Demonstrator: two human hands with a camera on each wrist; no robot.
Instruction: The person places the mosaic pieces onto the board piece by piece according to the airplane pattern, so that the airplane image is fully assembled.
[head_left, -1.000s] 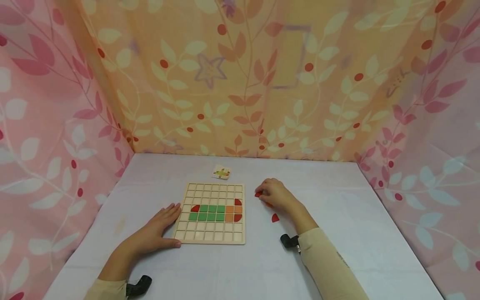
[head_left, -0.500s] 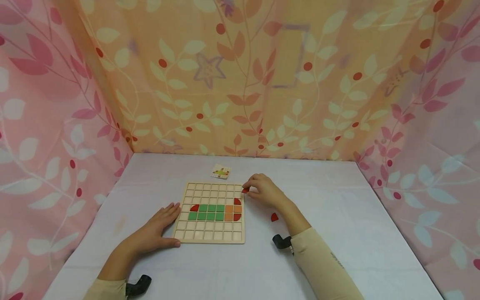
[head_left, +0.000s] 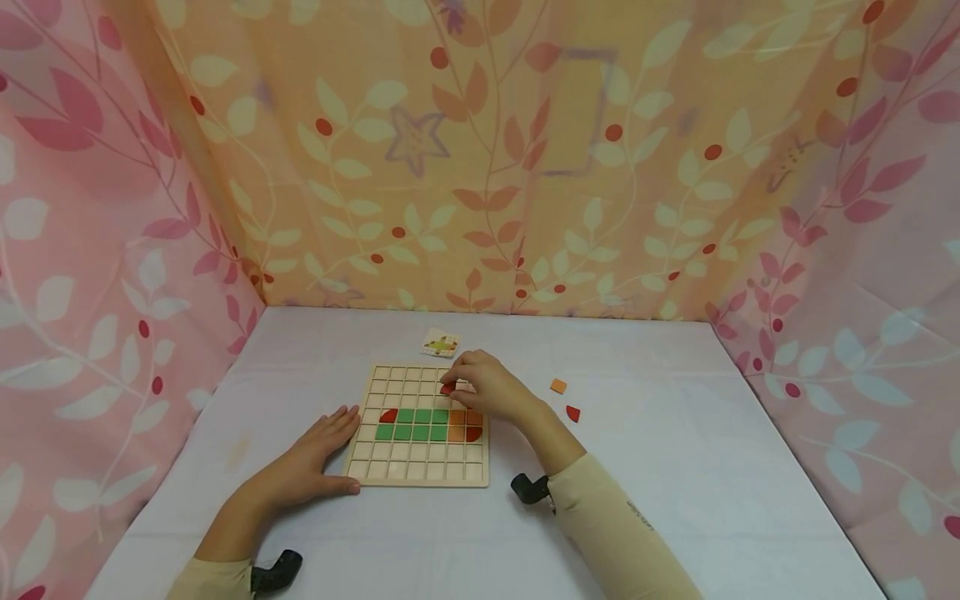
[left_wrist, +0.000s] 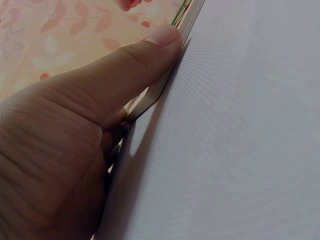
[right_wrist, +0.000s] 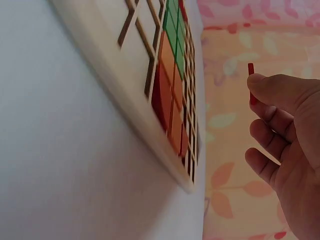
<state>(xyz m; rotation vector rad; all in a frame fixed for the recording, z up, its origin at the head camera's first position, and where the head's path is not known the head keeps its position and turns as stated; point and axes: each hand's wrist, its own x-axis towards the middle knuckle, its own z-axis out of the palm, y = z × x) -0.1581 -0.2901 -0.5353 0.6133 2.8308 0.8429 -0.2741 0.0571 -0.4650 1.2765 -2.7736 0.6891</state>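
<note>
A wooden grid board lies flat on the table, with green squares, orange squares and red rounded pieces set in its middle rows. My right hand is over its upper right part, pinching a red quarter-round tile between thumb and finger. In the right wrist view this tile is edge-on, apart from the board. My left hand rests along the board's left edge, fingers extended; its thumb touches the board's side at the near corner in the left wrist view.
Right of the board lie a loose orange square and a red quarter-round piece. A small pattern card lies behind the board. Printed cloth walls bound the white table at the back and sides.
My right hand has carried the red tile leftward from the table to above the board, uncovering the orange square. The loose red piece has shifted slightly to the right. The left hand stays put.
</note>
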